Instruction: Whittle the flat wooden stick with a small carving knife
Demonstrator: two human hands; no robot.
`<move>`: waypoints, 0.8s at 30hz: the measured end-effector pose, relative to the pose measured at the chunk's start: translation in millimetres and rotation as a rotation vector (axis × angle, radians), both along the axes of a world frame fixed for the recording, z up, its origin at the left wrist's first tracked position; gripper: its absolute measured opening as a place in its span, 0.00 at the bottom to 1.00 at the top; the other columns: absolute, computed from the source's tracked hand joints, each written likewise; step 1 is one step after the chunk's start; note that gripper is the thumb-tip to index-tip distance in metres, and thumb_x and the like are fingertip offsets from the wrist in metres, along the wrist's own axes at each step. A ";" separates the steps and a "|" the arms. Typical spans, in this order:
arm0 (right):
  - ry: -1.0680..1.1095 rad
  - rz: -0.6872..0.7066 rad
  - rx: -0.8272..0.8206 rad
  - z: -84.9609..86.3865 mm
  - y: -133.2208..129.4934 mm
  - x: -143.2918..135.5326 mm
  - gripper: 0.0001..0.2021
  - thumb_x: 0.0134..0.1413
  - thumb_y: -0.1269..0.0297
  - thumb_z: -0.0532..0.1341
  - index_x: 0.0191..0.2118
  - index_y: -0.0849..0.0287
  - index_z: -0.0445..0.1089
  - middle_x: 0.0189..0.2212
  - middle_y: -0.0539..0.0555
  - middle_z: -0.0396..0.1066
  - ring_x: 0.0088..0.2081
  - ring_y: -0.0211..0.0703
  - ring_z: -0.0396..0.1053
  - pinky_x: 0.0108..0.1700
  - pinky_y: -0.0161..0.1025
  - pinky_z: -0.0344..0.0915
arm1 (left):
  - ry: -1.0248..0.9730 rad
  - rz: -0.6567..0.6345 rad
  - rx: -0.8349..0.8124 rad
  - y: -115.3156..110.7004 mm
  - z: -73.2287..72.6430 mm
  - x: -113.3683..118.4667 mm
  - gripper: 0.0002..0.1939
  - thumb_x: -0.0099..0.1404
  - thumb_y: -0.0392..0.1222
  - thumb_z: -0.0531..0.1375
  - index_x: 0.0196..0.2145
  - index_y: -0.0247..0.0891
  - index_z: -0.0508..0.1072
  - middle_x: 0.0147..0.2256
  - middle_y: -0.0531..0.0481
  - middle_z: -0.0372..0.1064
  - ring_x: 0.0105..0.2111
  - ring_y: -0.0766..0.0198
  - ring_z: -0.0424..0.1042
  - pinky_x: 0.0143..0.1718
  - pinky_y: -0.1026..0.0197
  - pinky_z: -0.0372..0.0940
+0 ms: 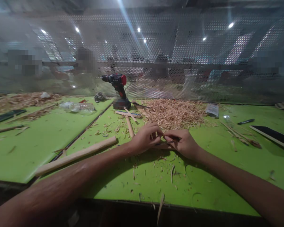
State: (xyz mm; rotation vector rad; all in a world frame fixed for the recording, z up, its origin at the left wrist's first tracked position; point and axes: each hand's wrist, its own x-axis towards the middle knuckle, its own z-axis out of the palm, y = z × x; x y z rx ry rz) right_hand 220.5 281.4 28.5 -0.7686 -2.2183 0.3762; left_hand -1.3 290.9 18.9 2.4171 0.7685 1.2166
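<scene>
In the head view, the left hand [145, 137] is half curled, its grip unclear; the right [186, 144] closes on a thin dark implement [176, 138]. Just beneath them, a flat pale wooden piece [164, 146] lies on the green tabletop [217, 179]. Curled tan wood shavings [175, 113] suggest considerable shaving done; what remains cannot be told.

So there was this bright green surface [227, 170] (split by a dark seam), a see-through perforated metal panel [175, 75] behind it, and small white lights [139, 30] glaring up top.
</scene>
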 end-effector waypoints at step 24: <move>0.010 0.020 -0.017 -2.1 -1.4 -2.1 0.10 0.62 0.69 0.61 0.38 0.60 0.83 0.29 0.54 0.81 0.27 0.40 0.73 0.32 0.38 0.66 | -0.006 0.016 0.076 0.0 -4.6 2.6 0.07 0.63 0.28 0.61 0.31 0.36 0.76 0.30 0.50 0.70 0.28 0.69 0.65 0.30 0.66 0.59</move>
